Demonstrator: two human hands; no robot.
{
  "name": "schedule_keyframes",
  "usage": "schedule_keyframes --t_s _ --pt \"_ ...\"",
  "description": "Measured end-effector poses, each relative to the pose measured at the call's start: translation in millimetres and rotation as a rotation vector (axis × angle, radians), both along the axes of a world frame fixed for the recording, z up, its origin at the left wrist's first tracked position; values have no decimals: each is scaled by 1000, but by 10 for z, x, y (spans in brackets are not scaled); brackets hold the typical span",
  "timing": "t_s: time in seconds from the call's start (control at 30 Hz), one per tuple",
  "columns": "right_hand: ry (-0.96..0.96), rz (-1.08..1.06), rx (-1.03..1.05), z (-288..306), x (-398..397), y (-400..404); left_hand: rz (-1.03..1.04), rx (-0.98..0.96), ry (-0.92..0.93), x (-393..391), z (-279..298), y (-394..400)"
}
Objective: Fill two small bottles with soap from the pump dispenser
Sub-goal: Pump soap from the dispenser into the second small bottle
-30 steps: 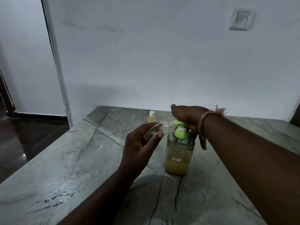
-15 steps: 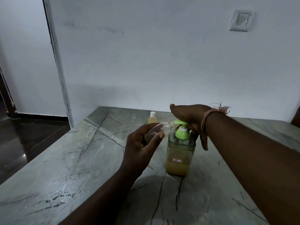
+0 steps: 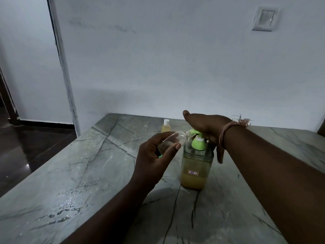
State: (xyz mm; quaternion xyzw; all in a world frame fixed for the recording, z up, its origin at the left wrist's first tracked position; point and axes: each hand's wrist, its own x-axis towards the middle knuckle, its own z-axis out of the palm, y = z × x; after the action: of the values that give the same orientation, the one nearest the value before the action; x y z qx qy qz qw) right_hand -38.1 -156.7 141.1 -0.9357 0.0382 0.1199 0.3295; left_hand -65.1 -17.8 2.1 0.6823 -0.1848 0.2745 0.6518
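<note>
Holding a clear small bottle (image 3: pixel 171 140) tipped to the green spout of the pump dispenser (image 3: pixel 196 166), ready for a press.

The left hand (image 3: pixel 154 161) curls its fingers and thumb around the bottle's body; the bottle's long axis runs up and to the right from that hand, its mouth at the spout tip, though whether it truly meets the tip is too small to tell. The right hand (image 3: pixel 204 128) lies flat, fingers straight, palm down on the pump head, directly over the dispenser, so it is the nearer hand for pressing. Beyond the left hand's fingertips, well apart, a capped bottle (image 3: pixel 165 127) with yellow liquid stands upright on the marble table (image 3: pixel 98 173), likely the first one done. Nothing stands between bottle and spout. Water droplets (image 3: pixel 65 208) lie on the table, down and left of the left forearm.
</note>
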Motion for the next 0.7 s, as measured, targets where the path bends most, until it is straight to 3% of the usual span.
schedule_keyframes --t_s 0.13,0.37,0.57,0.7 --pt "-107 19 -186 -61 65 -8 -11 -9 14 -3 -5 -21" --pt "114 0 58 35 -38 4 -30 -28 20 -24 27 -10" --pt "-100 -10 -154 -58 57 18 -18 -10 18 -6 3 -29" --pt "-30 -29 -18 -30 26 10 -13 -1 21 -10 7 -23"
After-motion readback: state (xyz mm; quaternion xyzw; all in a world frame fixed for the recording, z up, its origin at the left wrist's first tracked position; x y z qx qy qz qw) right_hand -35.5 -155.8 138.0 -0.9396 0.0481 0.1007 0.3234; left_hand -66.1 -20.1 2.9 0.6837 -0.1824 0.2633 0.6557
